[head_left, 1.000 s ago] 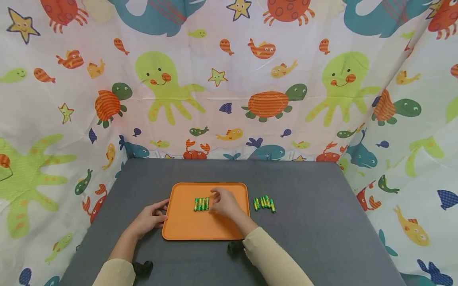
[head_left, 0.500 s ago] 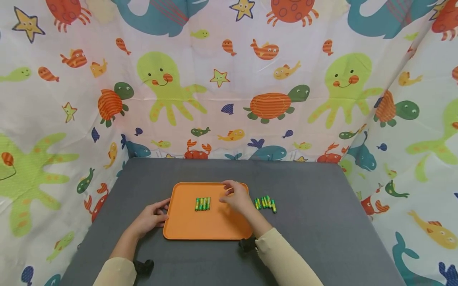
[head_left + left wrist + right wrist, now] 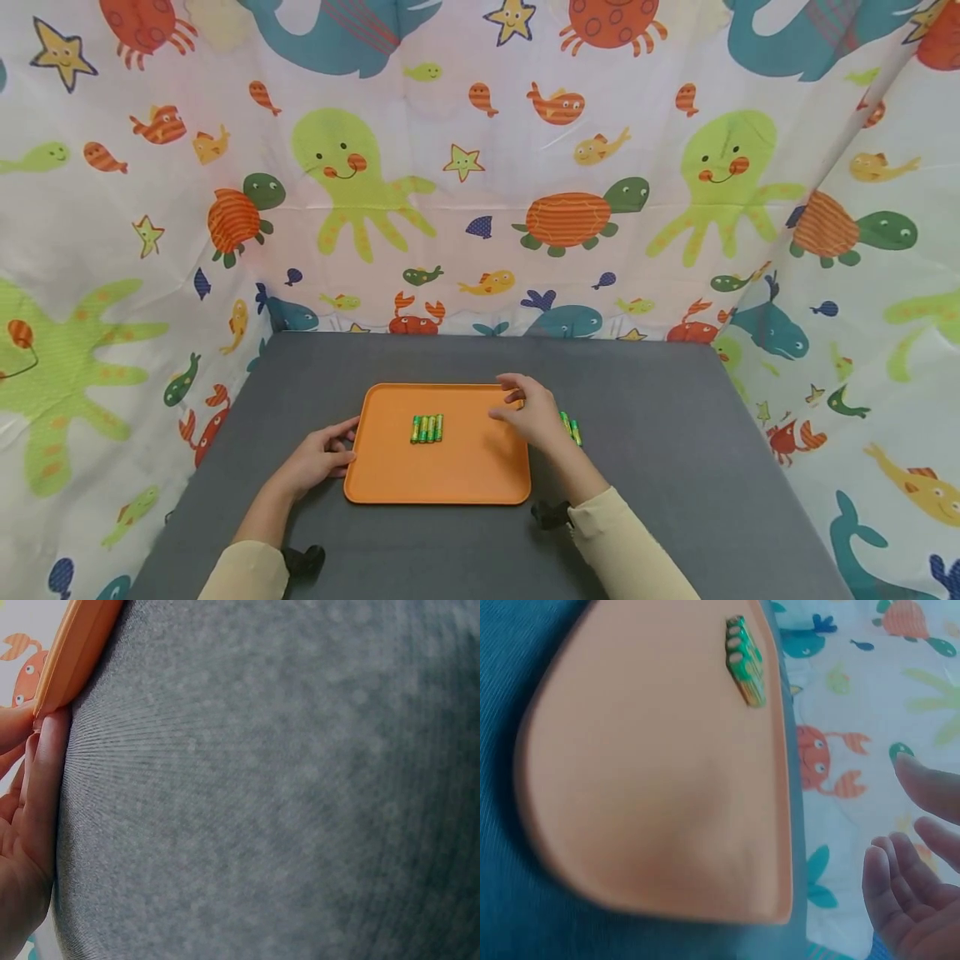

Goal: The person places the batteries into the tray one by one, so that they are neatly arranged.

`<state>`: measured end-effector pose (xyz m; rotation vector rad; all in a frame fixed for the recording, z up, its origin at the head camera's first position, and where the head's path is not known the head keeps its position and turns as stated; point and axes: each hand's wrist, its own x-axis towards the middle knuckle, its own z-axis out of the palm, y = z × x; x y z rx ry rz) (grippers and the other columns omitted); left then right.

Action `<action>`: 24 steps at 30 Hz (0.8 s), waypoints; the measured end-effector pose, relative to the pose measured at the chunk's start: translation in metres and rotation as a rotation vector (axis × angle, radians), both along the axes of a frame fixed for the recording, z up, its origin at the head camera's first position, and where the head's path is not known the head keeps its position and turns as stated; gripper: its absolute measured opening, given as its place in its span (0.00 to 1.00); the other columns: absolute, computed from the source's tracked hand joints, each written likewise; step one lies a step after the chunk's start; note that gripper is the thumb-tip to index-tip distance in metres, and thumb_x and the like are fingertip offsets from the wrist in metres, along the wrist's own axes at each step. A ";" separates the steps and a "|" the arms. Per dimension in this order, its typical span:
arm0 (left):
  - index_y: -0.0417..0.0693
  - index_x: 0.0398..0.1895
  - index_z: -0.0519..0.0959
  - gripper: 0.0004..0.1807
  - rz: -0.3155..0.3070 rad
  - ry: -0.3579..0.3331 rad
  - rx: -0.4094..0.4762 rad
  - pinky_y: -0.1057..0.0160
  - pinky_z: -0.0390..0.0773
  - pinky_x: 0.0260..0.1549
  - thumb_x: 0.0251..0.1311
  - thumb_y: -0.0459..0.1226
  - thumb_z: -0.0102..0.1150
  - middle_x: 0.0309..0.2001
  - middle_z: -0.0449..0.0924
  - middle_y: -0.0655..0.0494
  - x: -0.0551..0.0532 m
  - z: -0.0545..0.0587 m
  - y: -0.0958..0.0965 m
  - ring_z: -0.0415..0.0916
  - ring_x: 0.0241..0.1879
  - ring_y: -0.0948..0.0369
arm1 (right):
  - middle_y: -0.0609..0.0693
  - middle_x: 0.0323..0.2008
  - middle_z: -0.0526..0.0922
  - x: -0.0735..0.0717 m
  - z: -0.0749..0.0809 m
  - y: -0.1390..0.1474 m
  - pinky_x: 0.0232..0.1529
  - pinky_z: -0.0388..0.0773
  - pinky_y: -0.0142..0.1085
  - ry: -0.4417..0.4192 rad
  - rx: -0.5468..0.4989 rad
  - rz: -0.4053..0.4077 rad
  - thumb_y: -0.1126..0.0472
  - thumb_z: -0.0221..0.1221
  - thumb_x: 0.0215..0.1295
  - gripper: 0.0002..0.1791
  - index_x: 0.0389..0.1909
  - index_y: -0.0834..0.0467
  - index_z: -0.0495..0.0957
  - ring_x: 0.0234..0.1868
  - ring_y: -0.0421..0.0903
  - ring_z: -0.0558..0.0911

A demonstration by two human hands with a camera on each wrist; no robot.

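Note:
An orange tray [image 3: 480,475] lies on the dark grey table. My left hand [image 3: 313,457] touches the tray's left rim with thumb and fingers. The left wrist view shows straight fingers [image 3: 51,750] meeting the tray's corner [image 3: 71,667]. Several green and yellow batteries [image 3: 427,428] lie side by side in a row on the tray. My right hand [image 3: 534,414] hovers above the tray's right edge, fingers loosely bent and apart, with nothing between them. More batteries [image 3: 576,432] lie on the table right of the tray, partly hidden by this hand.
The grey table [image 3: 660,467] extends around the tray. A cloth printed with sea animals [image 3: 450,125] hangs behind it and at both sides. Each wrist bears a black device [image 3: 303,561].
My right hand has moved right, from beside the battery row to the tray's right edge, now covering part of the loose batteries. The left hand and the row have stayed in place.

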<state>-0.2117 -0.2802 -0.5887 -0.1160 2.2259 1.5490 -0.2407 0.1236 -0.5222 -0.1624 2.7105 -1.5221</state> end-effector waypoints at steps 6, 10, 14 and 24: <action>0.55 0.78 0.62 0.38 0.004 0.004 -0.016 0.60 0.85 0.36 0.67 0.31 0.61 0.53 0.71 0.47 0.001 0.001 0.001 0.73 0.39 0.53 | 0.54 0.56 0.81 0.004 -0.004 0.022 0.44 0.83 0.44 0.011 0.025 -0.002 0.60 0.76 0.54 0.32 0.62 0.51 0.79 0.50 0.54 0.81; 0.55 0.78 0.62 0.37 0.006 0.004 -0.016 0.60 0.85 0.36 0.67 0.31 0.61 0.53 0.71 0.47 0.001 0.001 0.001 0.74 0.39 0.53 | 0.56 0.57 0.80 0.005 -0.008 0.037 0.48 0.82 0.48 0.006 0.039 -0.007 0.60 0.75 0.55 0.32 0.63 0.52 0.78 0.52 0.56 0.81; 0.55 0.78 0.62 0.37 0.004 0.005 -0.019 0.60 0.84 0.35 0.67 0.31 0.61 0.53 0.71 0.46 0.002 0.001 0.001 0.74 0.39 0.53 | 0.57 0.59 0.79 0.005 -0.011 0.048 0.52 0.81 0.51 0.016 0.040 -0.004 0.59 0.75 0.55 0.33 0.63 0.51 0.77 0.54 0.57 0.80; 0.54 0.78 0.62 0.37 0.016 -0.004 -0.015 0.59 0.85 0.36 0.67 0.31 0.61 0.54 0.71 0.46 0.002 0.005 0.003 0.74 0.39 0.53 | 0.56 0.65 0.73 0.012 -0.017 0.078 0.49 0.82 0.51 -0.034 0.088 0.003 0.62 0.76 0.53 0.38 0.67 0.51 0.74 0.61 0.62 0.75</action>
